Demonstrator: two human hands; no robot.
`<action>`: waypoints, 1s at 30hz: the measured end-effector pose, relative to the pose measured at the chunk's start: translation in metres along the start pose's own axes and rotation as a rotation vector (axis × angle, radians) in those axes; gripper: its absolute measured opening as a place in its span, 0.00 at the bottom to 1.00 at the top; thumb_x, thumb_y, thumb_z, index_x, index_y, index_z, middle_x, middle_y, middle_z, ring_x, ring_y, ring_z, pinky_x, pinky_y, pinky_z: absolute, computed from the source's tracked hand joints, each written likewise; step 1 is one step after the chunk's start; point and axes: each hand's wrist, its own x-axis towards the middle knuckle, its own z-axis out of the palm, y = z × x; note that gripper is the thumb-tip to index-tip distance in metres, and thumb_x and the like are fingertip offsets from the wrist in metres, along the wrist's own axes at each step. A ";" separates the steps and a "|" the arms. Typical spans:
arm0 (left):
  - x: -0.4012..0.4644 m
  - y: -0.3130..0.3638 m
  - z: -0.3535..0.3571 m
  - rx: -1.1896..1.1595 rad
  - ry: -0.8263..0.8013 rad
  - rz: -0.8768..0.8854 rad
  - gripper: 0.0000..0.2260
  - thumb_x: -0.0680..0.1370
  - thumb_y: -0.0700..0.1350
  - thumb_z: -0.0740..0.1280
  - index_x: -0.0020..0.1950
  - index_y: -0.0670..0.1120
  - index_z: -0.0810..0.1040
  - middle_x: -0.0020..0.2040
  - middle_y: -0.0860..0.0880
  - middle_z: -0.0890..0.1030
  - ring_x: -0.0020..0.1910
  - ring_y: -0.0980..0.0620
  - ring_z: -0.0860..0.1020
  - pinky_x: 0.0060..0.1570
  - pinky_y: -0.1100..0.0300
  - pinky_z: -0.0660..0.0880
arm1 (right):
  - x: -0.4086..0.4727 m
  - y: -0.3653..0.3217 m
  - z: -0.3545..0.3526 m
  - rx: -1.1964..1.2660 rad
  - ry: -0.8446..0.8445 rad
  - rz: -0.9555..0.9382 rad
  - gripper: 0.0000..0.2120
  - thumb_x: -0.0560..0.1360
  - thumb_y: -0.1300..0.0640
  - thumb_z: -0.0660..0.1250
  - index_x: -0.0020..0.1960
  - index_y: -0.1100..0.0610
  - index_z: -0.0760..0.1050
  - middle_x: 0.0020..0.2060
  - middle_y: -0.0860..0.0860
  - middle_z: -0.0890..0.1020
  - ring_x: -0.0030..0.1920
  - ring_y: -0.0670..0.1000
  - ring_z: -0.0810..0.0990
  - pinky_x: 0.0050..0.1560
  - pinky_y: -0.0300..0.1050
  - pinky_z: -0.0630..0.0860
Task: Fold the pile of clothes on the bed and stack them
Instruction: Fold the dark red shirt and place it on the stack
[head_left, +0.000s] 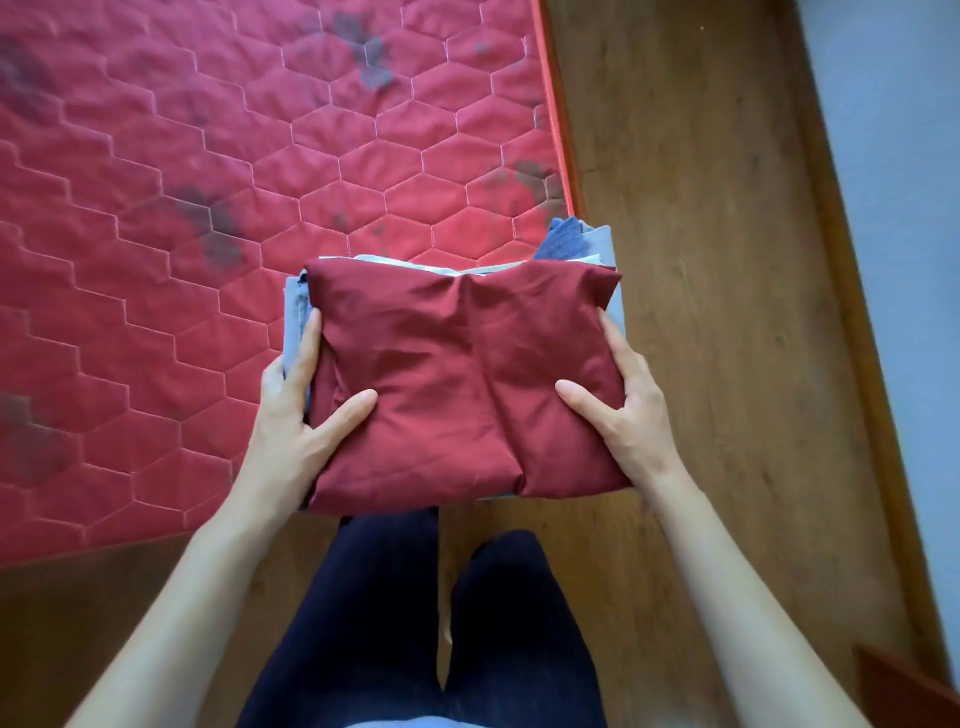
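Observation:
A stack of folded clothes (457, 374) is held in the air above the bed's corner and the floor. Its top piece is a dark red garment; light grey, white and blue folded pieces (563, 240) show underneath at the far and left edges. My left hand (298, 400) grips the stack's left side, thumb on top of the red cloth and fingers along the edge. My right hand (618, 405) grips the right side the same way. The lower layers are mostly hidden by the red garment.
The red quilted mattress (208, 208) fills the left and far part of the view, with dark stains on it. A wooden floor (701, 260) lies to the right, with a pale wall (904, 156) beyond. My legs in dark trousers (415, 623) stand below the stack.

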 end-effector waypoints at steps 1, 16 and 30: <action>-0.015 -0.001 0.003 -0.008 0.005 0.019 0.38 0.71 0.57 0.68 0.77 0.63 0.53 0.77 0.53 0.58 0.75 0.57 0.58 0.74 0.51 0.59 | -0.015 0.000 -0.009 0.012 0.006 -0.020 0.37 0.67 0.40 0.71 0.72 0.31 0.60 0.62 0.45 0.72 0.63 0.41 0.72 0.67 0.42 0.68; -0.212 0.123 0.082 -0.141 -0.133 0.559 0.37 0.66 0.68 0.70 0.71 0.74 0.56 0.67 0.72 0.60 0.65 0.79 0.60 0.64 0.66 0.59 | -0.246 0.002 -0.210 0.070 0.307 -0.273 0.34 0.68 0.41 0.73 0.71 0.33 0.63 0.64 0.42 0.74 0.63 0.39 0.74 0.66 0.45 0.72; -0.184 0.255 0.144 -0.168 -0.122 0.707 0.37 0.65 0.66 0.70 0.71 0.73 0.58 0.65 0.74 0.63 0.66 0.78 0.60 0.63 0.67 0.58 | -0.206 -0.018 -0.334 0.064 0.465 -0.343 0.36 0.65 0.35 0.72 0.70 0.31 0.63 0.64 0.37 0.74 0.63 0.37 0.74 0.64 0.44 0.71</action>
